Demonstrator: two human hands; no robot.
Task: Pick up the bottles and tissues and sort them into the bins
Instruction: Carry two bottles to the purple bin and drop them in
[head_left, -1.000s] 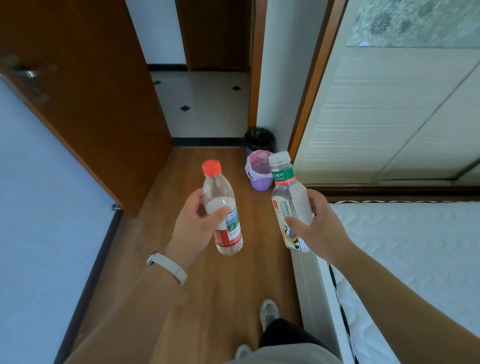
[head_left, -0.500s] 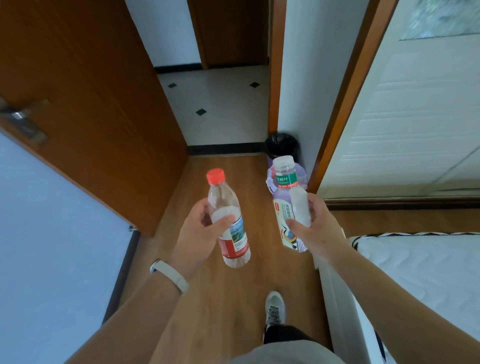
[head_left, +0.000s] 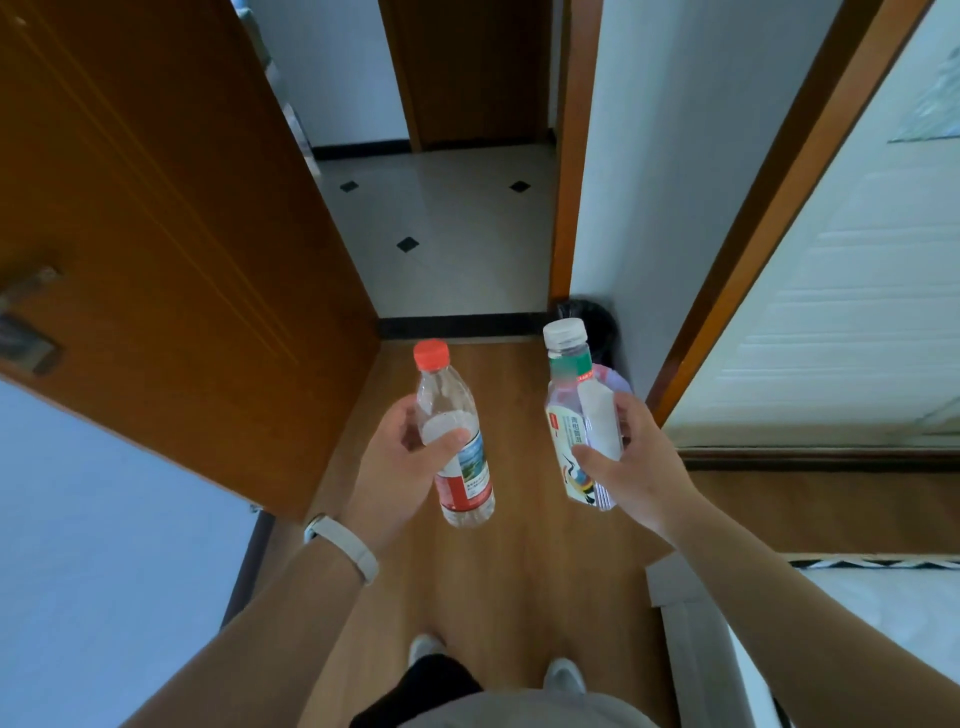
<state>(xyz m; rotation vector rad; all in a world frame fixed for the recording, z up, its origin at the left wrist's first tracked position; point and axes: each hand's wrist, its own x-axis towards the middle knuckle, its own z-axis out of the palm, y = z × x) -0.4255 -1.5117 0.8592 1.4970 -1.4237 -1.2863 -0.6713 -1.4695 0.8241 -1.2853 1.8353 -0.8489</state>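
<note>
My left hand (head_left: 400, 457) grips a clear red-capped bottle (head_left: 454, 441) with a red and blue label, held upright over the wooden floor. In my right hand (head_left: 636, 462) is a white-capped bottle (head_left: 579, 415) with a green and white label, also upright. Beyond it, by the wall corner, stand a black-lined bin (head_left: 597, 325) and a purple bin (head_left: 615, 379), the purple one mostly hidden behind the white-capped bottle. No tissues are visible.
An open brown door (head_left: 171, 249) stands on the left, with a tiled hallway (head_left: 447, 228) past the threshold. A white wardrobe (head_left: 841, 291) is on the right, and a bed corner (head_left: 883, 613) at lower right. My feet show at the bottom.
I have walked forward toward the bins; the door and bins look closer and the bed has slid back to the lower right. Both hands keep their bottles.
</note>
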